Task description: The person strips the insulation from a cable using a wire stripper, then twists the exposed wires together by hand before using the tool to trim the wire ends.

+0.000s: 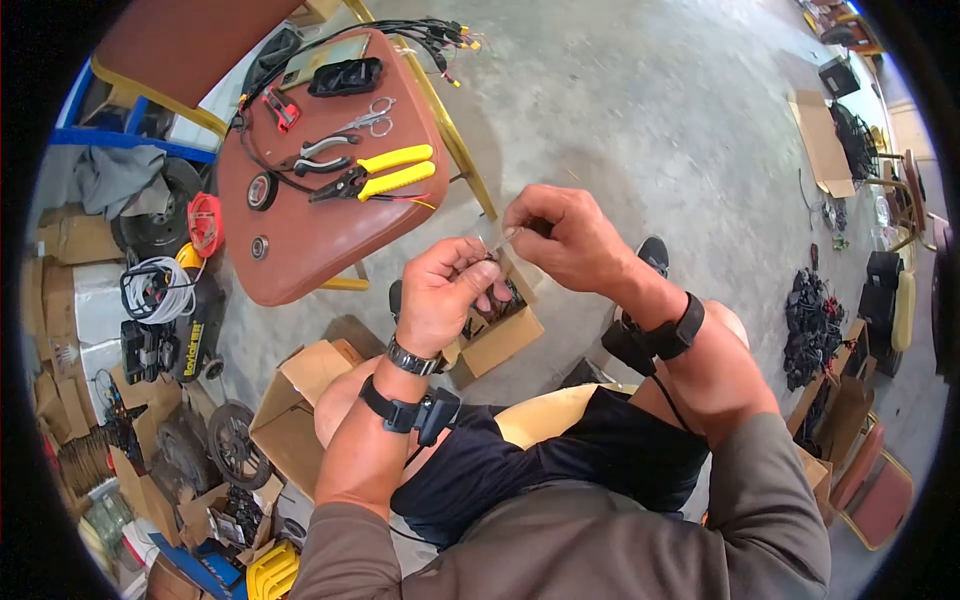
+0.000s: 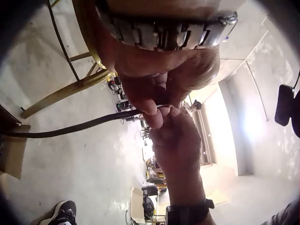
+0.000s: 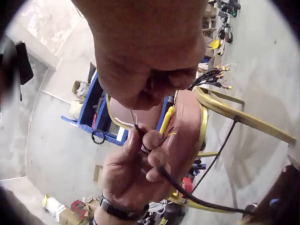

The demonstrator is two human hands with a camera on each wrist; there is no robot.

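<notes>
A black cable [image 2: 79, 126] runs to the left hand [image 1: 440, 290], whose thumb and fingers pinch it near its end. Thin light wires [image 3: 133, 118] come out of that end, between the two hands. The right hand [image 1: 560, 235] has its fingers curled, with thumb and forefinger pinching a thin wire at the tip in the head view. In the right wrist view the left hand [image 3: 129, 168] grips the cable below the right hand [image 3: 145, 84]. The fingers hide part of the wires.
A red-brown chair seat [image 1: 300, 235] at the upper left bears yellow-handled pliers [image 1: 400, 180], scissors [image 1: 375, 122], a roll of tape [image 1: 262, 191] and a cable bundle [image 1: 420, 35]. An open cardboard box [image 1: 505, 340] stands on the floor below the hands.
</notes>
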